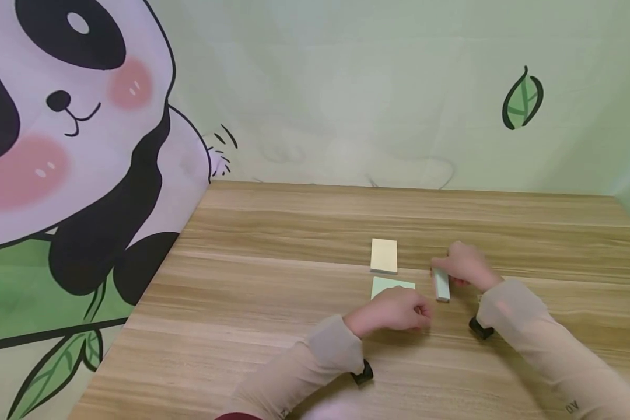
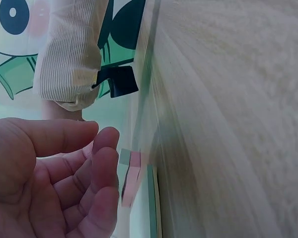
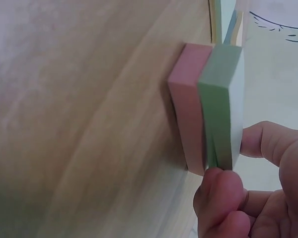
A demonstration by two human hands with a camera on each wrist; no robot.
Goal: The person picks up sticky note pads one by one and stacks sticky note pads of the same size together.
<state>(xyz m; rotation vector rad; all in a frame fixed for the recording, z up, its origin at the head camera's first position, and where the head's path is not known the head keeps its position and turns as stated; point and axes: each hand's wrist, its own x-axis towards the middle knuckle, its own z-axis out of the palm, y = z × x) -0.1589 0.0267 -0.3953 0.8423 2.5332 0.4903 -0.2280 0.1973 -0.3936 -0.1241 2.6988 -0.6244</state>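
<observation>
My right hand pinches a narrow pale green paper pad, like sticky notes, between thumb and fingers. In the right wrist view, this green pad lies on a pink pad, and a thin gap shows between their edges near the fingertips. My left hand hovers over the near side of a mint-green pad, partly covering it. Its fingers are loosely bent and hold nothing. Behind the mint pad lies a cream-yellow pad with a bluish layer beneath.
All pads are on a wood-grain table. A pale green wall with a panda drawing rises behind and to the left. Black wrist mounts hang below both sleeves.
</observation>
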